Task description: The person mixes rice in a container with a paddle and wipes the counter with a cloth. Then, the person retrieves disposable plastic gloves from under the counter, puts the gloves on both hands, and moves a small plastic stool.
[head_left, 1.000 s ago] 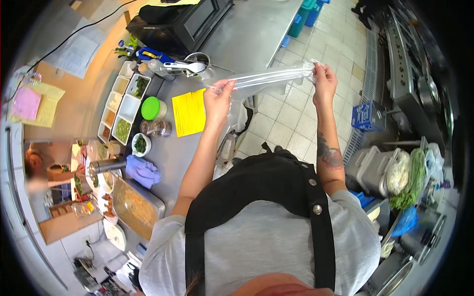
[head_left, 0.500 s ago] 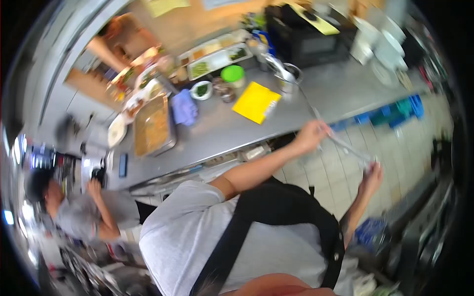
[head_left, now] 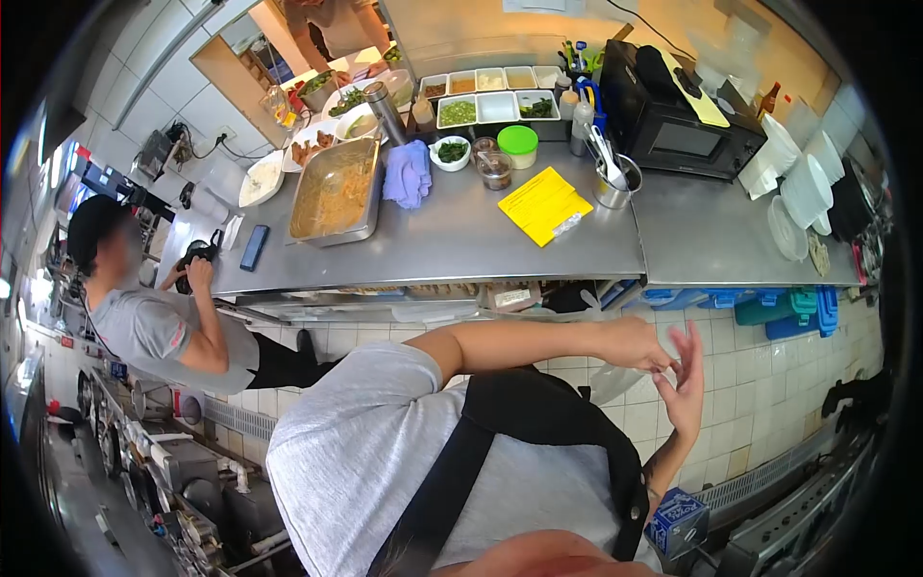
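The clear plastic (head_left: 613,383) is pinched in the curled left hand (head_left: 636,344) above the tiled floor (head_left: 750,396), seemingly held off the counter (head_left: 433,252) so that it can hang free. The right hand (head_left: 686,387) is held close with fingers spread, perhaps for steadying; whether any plastic is gripped there cannot be told.

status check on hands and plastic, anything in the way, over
Left hand close by right hand, its grip hard to tell. Right fingers spread. Translucent plastic hanging beside them, above floor tiles. Nothing seen blocking.
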A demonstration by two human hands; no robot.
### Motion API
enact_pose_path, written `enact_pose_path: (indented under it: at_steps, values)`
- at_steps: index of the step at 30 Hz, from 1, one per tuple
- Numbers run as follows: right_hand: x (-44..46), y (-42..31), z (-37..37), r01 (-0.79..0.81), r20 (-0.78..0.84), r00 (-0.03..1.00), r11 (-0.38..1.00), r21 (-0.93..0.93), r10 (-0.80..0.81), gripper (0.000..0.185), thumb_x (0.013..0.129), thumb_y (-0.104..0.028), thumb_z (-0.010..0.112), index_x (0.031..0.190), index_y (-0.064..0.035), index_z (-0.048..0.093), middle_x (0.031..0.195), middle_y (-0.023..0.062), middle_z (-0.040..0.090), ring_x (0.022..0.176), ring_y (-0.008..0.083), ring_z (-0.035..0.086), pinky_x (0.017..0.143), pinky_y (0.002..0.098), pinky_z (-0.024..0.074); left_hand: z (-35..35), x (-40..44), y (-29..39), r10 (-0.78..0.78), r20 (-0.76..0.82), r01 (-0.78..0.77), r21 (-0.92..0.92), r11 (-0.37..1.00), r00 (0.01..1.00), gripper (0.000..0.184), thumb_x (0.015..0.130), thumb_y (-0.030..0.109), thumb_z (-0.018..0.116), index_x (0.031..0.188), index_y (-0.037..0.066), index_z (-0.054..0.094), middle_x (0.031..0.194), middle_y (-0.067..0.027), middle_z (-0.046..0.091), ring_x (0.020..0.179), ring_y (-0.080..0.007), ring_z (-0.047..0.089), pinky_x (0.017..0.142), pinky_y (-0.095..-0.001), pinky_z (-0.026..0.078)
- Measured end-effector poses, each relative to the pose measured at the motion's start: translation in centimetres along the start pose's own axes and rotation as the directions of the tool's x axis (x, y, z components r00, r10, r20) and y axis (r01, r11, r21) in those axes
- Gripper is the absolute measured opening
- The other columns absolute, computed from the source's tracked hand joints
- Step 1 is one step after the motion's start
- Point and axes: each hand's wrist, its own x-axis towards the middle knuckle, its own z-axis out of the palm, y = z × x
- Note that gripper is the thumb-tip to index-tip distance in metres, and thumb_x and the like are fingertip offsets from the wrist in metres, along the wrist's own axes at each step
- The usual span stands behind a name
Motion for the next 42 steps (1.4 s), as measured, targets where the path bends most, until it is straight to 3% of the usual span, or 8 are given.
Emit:
enact_pose_path:
  at_steps: [3,7,11,16,20,29,35,42]
  values:
    - [1.3,1.4,-0.3,-0.157,0.172,0.972,0.987,-0.033,0.160,0.046,0.072,0.002,0.068,0.118,-0.0025,0.060,0.088,-0.0021,0.062,0.066,0.0021,0.050,0.056,0.0181,0.0362,-0.9,-1.0,-0.1,-0.002,-0.012,0.002,-0.005,1.000,1.000,0.014,0.080,0.023,0.064,0.088,0.012,0.060,0.065,-0.0112,0.061,0.066,-0.0331,0.061,0.057,-0.0453,0.044]
    - [0.9,2.7,1.8,-0.252,0.156,0.958,0.966,0.057,0.241,0.022,0.082,0.006,0.061,0.104,0.0028,0.064,0.074,-0.0030,0.058,0.062,0.0019,0.045,0.056,0.0176,0.0368,-2.8,-3.5,0.1,-0.058,-0.072,0.054,-0.062,0.997,0.996,0.020,0.076,0.022,0.068,0.092,0.012,0.062,0.066,-0.0108,0.062,0.065,-0.0326,0.061,0.056,-0.0440,0.044]
    - [0.1,4.8,3.2,-0.275,0.178,0.945,0.961,-0.018,0.274,0.029,0.081,0.003,0.063,0.110,0.0014,0.062,0.075,-0.0026,0.059,0.064,0.0040,0.048,0.059,0.0193,0.0393,-3.6,-5.5,-1.1,-0.179,-0.084,0.175,-0.056,0.983,0.980,0.021,0.074,0.021,0.069,0.092,0.012,0.062,0.067,-0.0111,0.063,0.066,-0.0321,0.062,0.057,-0.0426,0.045]
    - [1.6,1.3,5.4,0.165,0.038,0.986,0.982,-0.090,-0.162,0.050,0.076,0.000,0.066,0.124,-0.0043,0.054,0.074,-0.0015,0.062,0.065,0.0054,0.049,0.059,0.0197,0.0396,-3.4,-5.3,-0.5,-0.049,-0.016,0.047,-0.107,0.993,0.999,0.017,0.074,0.020,0.068,0.088,0.011,0.063,0.066,-0.0110,0.062,0.065,-0.0315,0.061,0.057,-0.0428,0.044]
    - [1.8,0.5,4.4,-0.137,0.230,0.966,0.987,0.080,0.116,0.042,0.077,0.001,0.064,0.118,-0.0027,0.058,0.072,-0.0025,0.061,0.060,0.0045,0.047,0.055,0.0197,0.0373,-3.5,-4.9,-0.1,-0.074,-0.082,0.068,-0.072,0.995,0.994,0.017,0.074,0.020,0.069,0.086,0.010,0.063,0.067,-0.0117,0.062,0.063,-0.0314,0.061,0.056,-0.0415,0.044]
    - [1.3,4.4,4.5,-0.250,0.122,0.962,0.968,0.014,0.246,0.024,0.079,0.005,0.064,0.102,0.0012,0.066,0.071,-0.0046,0.055,0.058,0.0015,0.041,0.052,0.0195,0.0337,-4.2,-5.5,-0.6,-0.154,-0.122,0.141,-0.113,0.984,0.980,0.020,0.072,0.017,0.071,0.089,0.008,0.063,0.070,-0.0118,0.063,0.065,-0.0316,0.061,0.058,-0.0390,0.046]
    - [1.2,4.7,3.6,-0.268,0.129,0.957,0.962,0.043,0.261,0.035,0.076,0.007,0.066,0.110,-0.0014,0.065,0.073,-0.0049,0.051,0.062,0.0037,0.042,0.055,0.0196,0.0347,-5.1,-6.0,-1.8,-0.218,-0.152,0.210,-0.065,0.976,0.964,0.017,0.070,0.012,0.070,0.085,0.006,0.064,0.078,-0.0102,0.065,0.074,-0.0296,0.062,0.066,-0.0389,0.048]
    - [1.2,4.5,4.9,-0.071,0.125,0.989,0.992,-0.105,0.084,0.017,0.076,0.004,0.069,0.092,0.0002,0.068,0.070,0.0000,0.048,0.059,0.0079,0.042,0.055,0.0227,0.0355,-4.6,-5.5,-1.7,-0.180,-0.097,0.170,-0.108,0.980,0.979,0.012,0.071,0.011,0.067,0.082,0.004,0.065,0.079,-0.0107,0.061,0.076,-0.0310,0.060,0.069,-0.0394,0.047]
